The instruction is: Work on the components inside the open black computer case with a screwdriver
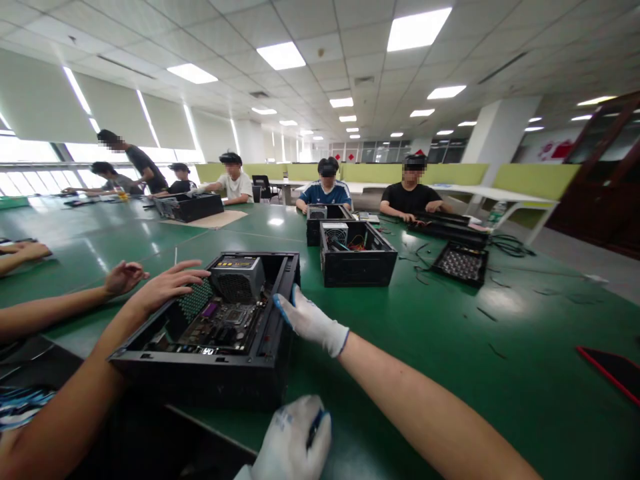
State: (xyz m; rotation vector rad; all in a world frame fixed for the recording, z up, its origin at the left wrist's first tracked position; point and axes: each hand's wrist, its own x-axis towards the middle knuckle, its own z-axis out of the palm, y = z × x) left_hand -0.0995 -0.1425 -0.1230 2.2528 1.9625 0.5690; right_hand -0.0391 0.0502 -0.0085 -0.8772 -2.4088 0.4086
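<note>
My right hand (315,323), in a white glove with blue fingertips, rests its stretched fingers against the right side of a black computer case (200,380). The case lies open side up; its motherboard (233,323), a purple slot and a grey power supply (237,280) show inside. Near the bottom edge my left hand (290,443), also gloved, is curled just in front of the case. Something dark shows between its thumb and fingers, too hidden to name. A co-worker's bare hand (173,287) reaches over the left side of the case, and their other hand (125,277) hovers beyond it.
Further along the green table (425,347) stand another open case (357,267) and one behind it. A black panel (460,263), cables (513,245) and small dark scraps lie to the right. A red-edged black mat (613,373) sits far right. Several people work around the table.
</note>
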